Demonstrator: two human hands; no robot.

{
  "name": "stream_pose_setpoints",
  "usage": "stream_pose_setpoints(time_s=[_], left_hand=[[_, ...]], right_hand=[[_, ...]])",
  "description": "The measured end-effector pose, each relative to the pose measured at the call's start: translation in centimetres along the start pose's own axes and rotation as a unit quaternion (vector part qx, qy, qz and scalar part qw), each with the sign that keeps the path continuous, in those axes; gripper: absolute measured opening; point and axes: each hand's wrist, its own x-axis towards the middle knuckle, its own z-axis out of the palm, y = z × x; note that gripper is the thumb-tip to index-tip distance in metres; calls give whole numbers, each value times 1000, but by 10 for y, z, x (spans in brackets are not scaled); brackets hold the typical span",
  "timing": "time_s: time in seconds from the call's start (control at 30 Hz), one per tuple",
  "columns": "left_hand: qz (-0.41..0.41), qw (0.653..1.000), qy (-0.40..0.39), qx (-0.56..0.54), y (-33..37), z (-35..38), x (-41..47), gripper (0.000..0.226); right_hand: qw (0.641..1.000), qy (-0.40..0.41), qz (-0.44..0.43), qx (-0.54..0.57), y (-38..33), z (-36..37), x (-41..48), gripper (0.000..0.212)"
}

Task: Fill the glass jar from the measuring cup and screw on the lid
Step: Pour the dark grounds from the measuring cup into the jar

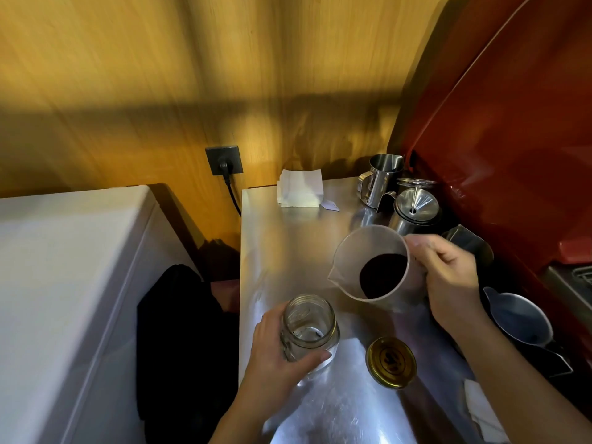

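Steel counter point(298, 251), with all task items on its near half. Translucent measuring cup point(371, 261), raised and tilted, spout turned toward the jar, dark grounds point(381, 275) heaped in its base; gripped at the handle side by the right hand point(448, 277), fingers point(426, 248) curled shut over the rim edge. Glass jar point(307, 331), upright on the counter, mouth open, nearly empty; clasped by the left hand point(282, 347), fingers wrapped around the wall, thumb point(317, 358) pressed across the front. Gold lid point(390, 362), lying inner face up, just beside the jar, apart from both hands.
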Motion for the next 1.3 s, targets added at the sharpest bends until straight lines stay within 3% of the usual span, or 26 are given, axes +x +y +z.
stream_pose_setpoints(time_s=[0.1,0.4,0.67,0.83,1.3], left_hand=[[-6,1000,-5,-12,-3,1,7,74],[-9,999,-33,16,3,-1,16,72],[-2,999,-37,11,6,-2,17,70],[6,999,-34,12,2,-1,19,71],[-4,1000,-30,1,-3,1,19,74]], right_hand=[[998,-44,-32,-15,-16,1,9,3],[981,-126,-90,-118,-48,17,16,10],[926,-187,-209,-252,-65,33,14,25],[892,-217,-268,-294,-72,41,11,22],[831,-260,-343,-354,-75,57,14,37]])
